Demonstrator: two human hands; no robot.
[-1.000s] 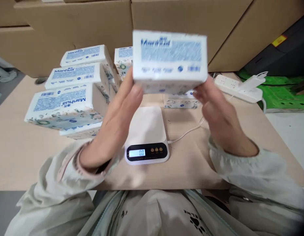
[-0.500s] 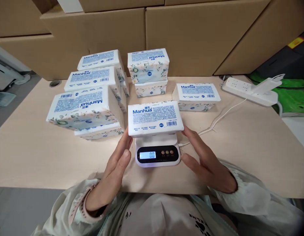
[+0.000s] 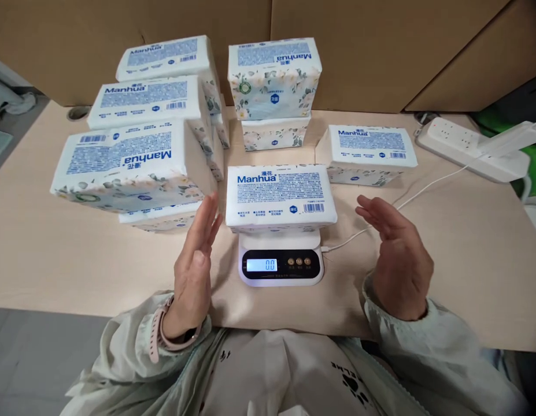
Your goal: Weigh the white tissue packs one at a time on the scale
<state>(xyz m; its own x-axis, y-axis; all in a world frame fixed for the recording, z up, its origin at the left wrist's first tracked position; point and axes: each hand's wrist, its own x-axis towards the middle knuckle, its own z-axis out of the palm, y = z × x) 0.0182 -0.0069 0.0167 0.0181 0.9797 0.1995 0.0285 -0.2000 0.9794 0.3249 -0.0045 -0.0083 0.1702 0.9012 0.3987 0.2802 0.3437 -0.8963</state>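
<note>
A white and blue pack of tissues (image 3: pixel 280 196) rests on top of a small white digital scale (image 3: pixel 280 267), whose lit display reads 0.0. To the left of the pack, my left hand (image 3: pixel 196 266) is held upright with its fingers stretched out, touching nothing I can make out. My right hand (image 3: pixel 398 257) stands off to the right of the scale, palm inward and fingers extended, apart from the pack. Neither hand holds anything. A white cable (image 3: pixel 358 236) runs from the scale's right side toward the back right.
Stacked tissue packs (image 3: pixel 133 164) stand at the left, with another stack (image 3: pixel 274 86) at the back middle. A single pack (image 3: pixel 367 151) lies right of it. A white power strip (image 3: pixel 471 147) is at the right; cardboard boxes (image 3: pixel 358 52) line the table's (image 3: pixel 458 271) back.
Both hands have come away from the sides of the tissue pack, the left moving left and the right moving right. The pack stays on the scale. The camera view has shifted somewhat.
</note>
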